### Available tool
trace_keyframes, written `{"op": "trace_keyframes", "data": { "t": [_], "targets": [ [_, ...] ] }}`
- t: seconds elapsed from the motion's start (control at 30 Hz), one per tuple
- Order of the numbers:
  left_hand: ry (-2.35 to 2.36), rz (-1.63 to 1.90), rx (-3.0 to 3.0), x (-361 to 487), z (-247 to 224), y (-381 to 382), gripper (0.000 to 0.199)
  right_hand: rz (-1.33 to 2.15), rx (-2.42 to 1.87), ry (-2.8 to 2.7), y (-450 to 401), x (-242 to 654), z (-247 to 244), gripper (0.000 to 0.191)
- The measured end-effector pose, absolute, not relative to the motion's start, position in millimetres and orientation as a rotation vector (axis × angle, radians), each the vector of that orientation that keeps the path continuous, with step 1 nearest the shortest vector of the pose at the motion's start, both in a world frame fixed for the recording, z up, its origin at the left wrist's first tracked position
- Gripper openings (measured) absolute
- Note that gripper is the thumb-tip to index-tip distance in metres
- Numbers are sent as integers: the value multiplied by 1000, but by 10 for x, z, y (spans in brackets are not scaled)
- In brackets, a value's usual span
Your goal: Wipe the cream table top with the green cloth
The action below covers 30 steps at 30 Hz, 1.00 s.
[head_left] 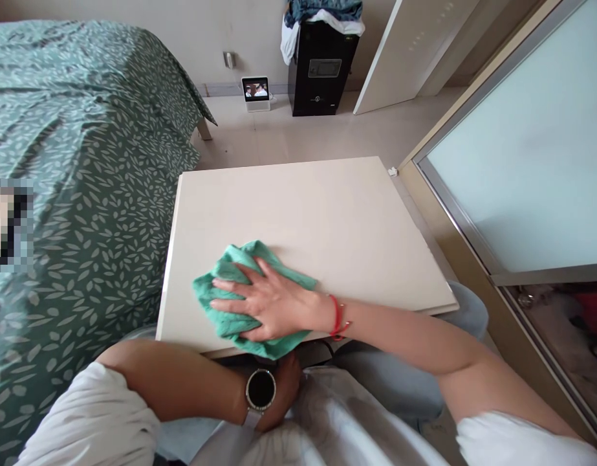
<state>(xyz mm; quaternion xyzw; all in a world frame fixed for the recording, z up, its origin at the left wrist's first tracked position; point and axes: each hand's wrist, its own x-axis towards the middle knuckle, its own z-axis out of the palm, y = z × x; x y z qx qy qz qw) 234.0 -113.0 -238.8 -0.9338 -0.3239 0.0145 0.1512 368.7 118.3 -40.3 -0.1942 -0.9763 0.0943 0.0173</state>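
A green cloth [230,259] lies crumpled on the near left part of a cream tabletop [308,213]. Pressed flat on the cloth is my right hand [271,301], its fingers spread and a red string bracelet at its wrist. My left hand [287,388] rests below the table's near edge, close to my lap, with a round-faced watch [260,389] on the wrist. The fingers of my left hand are mostly hidden, so whether they hold anything does not show.
A bed with a green leaf-patterned cover [108,168] stands at the left. Beyond the table are a small screen [256,90] and a black cabinet [322,71] topped with clothes. A frosted sliding panel [531,136] is at the right, near an open door [409,52].
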Motion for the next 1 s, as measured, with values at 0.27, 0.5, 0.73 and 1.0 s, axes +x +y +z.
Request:
{"op": "trace_keyframes", "data": {
  "t": [0.27, 0.5, 0.73, 1.0],
  "targets": [
    [-590, 323, -2758, 2365, -2418, -1004, 29, 257, -1397, -2694, 1293, 5420, -669, 80],
    [-568, 363, -2775, 2330, -2513, -1018, 35, 64, -1972, -2234, 1053, 6663, -871, 74],
    [-607, 372, -2763, 2302, -2555, -1013, 36, -85, -1987, -2076, 674, 6732, -1016, 78],
    [-633, 327, -2779, 2287, -2462, -1030, 30, -209, -1866, -2354, 415, 6136, -897, 76]
  ]
}}
